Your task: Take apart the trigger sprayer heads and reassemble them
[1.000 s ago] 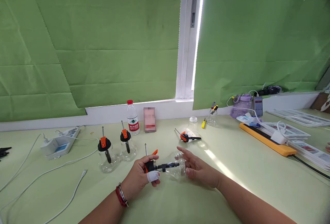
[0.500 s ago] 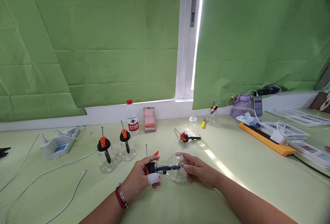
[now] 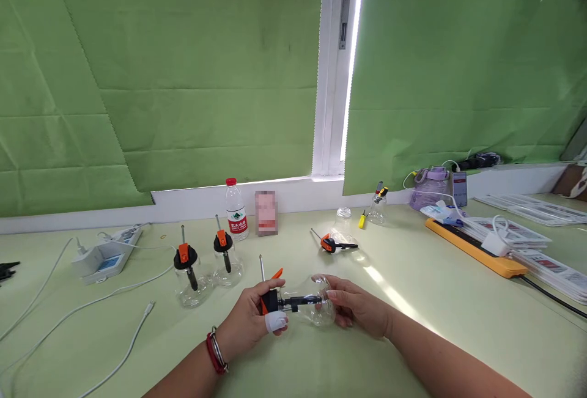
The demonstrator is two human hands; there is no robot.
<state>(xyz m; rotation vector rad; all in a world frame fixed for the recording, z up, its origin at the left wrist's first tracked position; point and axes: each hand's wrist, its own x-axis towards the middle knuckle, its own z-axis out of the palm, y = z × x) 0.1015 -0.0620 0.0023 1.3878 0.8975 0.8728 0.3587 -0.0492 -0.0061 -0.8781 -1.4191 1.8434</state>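
Observation:
A clear oil dispenser bottle [image 3: 316, 312] lies on its side between my hands, held low over the table. My left hand [image 3: 250, 318], with white tape on the thumb, is closed around its black and orange cap [image 3: 270, 301], from which a thin metal spout sticks up. A dark tube runs from the cap into the bottle. My right hand [image 3: 362, 306] grips the rounded base end. Two like bottles with caps on, one bottle [image 3: 190, 294] and another [image 3: 233, 272], stand to the left. Farther back lies a loose black and orange cap [image 3: 329, 243] beside a clear bottle [image 3: 343, 219].
A water bottle [image 3: 237, 217] and a pink card [image 3: 266, 213] stand by the wall. On the left are a power strip [image 3: 107, 260] and white cables [image 3: 132, 340]. At right lie an orange-edged power strip [image 3: 472, 248], a purple jug [image 3: 430, 190] and packaged sheets [image 3: 550, 272].
Almost nothing differs. The bottle and both hands have shifted very slightly to the right, with the grips kept.

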